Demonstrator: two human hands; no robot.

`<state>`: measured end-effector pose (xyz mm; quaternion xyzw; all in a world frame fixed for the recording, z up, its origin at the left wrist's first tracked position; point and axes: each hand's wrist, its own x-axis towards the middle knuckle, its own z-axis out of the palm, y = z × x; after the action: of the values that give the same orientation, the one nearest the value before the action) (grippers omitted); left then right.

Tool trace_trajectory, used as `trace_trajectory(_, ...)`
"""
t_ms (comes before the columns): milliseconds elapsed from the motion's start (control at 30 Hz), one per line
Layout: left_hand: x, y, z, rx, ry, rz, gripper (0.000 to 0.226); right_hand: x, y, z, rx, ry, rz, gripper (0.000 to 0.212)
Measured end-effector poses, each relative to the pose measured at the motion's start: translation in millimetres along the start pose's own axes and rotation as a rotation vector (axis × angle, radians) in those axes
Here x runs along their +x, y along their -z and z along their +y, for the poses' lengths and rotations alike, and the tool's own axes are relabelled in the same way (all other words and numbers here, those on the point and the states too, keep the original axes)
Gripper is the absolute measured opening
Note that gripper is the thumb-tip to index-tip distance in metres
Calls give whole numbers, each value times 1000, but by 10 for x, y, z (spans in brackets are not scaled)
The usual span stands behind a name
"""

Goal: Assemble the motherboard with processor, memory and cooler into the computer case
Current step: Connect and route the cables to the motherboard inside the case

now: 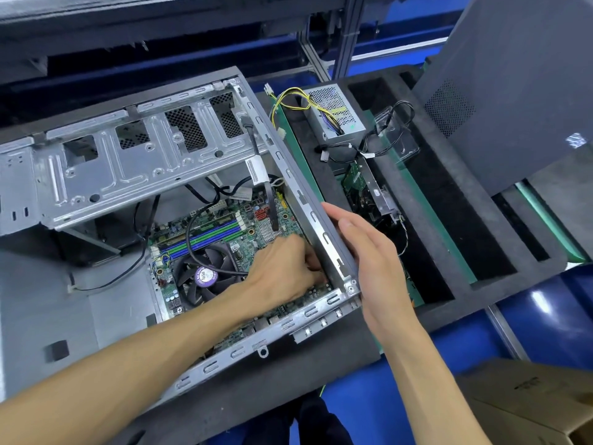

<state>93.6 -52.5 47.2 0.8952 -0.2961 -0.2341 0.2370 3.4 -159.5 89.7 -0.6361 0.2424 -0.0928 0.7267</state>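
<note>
Motherboard [224, 252] lies inside case [321, 220], fan cooler [200, 277] and memory [205, 236] fitted | left hand [282, 271] curled at board's right edge, grip contents hidden | right hand [369, 261] flat, steadying case wall | fastening, cabling apparently left.

This is an electronics assembly line in a factory or workshop, not a home or an office. An open computer case [179, 175] lies on its side on a dark foam pad, its motherboard [256, 226] showing inside. To the right sits a black foam tray [449, 220] with cut compartments, one holding a power supply [337, 114] with bundled wires, another a loose circuit board [356, 181]. A grey side panel [513, 75] leans at the far right. Blue bench surface [545, 309] shows underneath, aluminium frame rails [321, 43] stand at the far side, and a cardboard box [529, 406] sits near right.
</note>
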Motion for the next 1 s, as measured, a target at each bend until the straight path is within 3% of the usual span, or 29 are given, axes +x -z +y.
trace_trajectory(400,-5,-40,37,65,-72,65,41,5,-5,1,2,1,8,32)
trace_trajectory(600,10,-66,55,179,-174,63,8,6,-8,-2,2,-2,7,31)
trace_trajectory(767,30,-28,74,128,-167,10,8,8,-17,-3,1,5,9,33)
trace_trajectory(900,98,37,3,-66,-41,-141,34,11,-19,4,9,14,11,34)
trace_trajectory(1000,131,64,-26,-145,0,-216,36,11,-18,3,8,14,8,34)
